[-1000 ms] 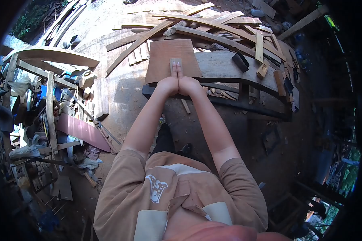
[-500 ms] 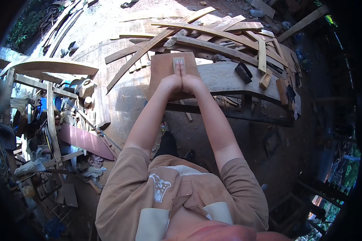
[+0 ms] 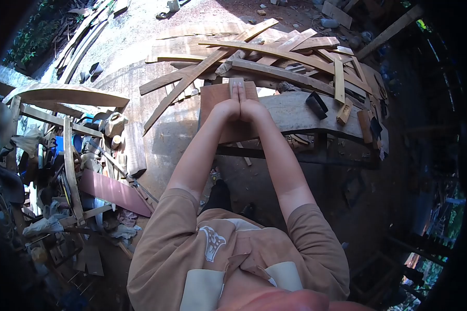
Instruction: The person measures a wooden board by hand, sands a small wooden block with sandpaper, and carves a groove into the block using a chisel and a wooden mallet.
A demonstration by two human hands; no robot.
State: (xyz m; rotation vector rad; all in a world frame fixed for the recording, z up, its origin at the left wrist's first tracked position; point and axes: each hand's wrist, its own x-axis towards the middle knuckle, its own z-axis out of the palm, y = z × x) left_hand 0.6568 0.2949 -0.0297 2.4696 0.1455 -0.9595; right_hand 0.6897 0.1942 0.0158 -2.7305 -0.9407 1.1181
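A reddish-brown wooden board (image 3: 213, 98) lies flat on the left end of a thick grey workbench slab (image 3: 296, 111). My left hand (image 3: 226, 107) and my right hand (image 3: 250, 107) are pressed side by side, fingers stretched forward on a small grey-tan sanding block (image 3: 237, 82) at the board's far edge. Both arms are extended straight in front of me. The block is mostly covered by my fingertips.
A pile of curved planks (image 3: 275, 46) lies behind the bench. A black block (image 3: 316, 103) and small wood offcuts (image 3: 343, 111) sit on the slab's right part. At left stand a curved timber frame (image 3: 67, 96), a maroon board (image 3: 111, 189) and cluttered tools. Dirt floor lies below the bench.
Both hands have pushed the sanding block forward along the board, from its middle to its far edge, arms stretching out further.
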